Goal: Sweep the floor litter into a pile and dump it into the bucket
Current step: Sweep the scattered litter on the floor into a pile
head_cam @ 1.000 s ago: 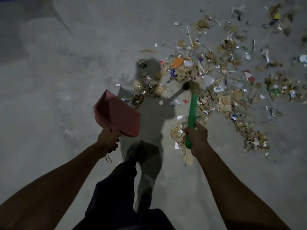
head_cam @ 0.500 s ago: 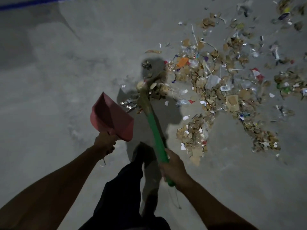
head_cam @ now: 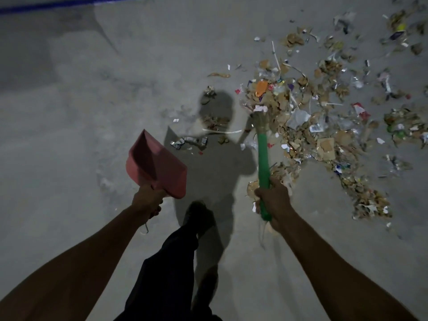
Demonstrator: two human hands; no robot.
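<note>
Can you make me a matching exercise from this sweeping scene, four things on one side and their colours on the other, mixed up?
Things:
1. dustpan
2. broom handle
3. floor stripe at the top edge
4. large scrap in the litter

Colours:
A. orange
B. blue
C. pink
D. green

Pairs: 1-C, 2-D, 3-B, 4-A

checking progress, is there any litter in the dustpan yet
No, the pink dustpan in the left hand shows only bare inside.
</note>
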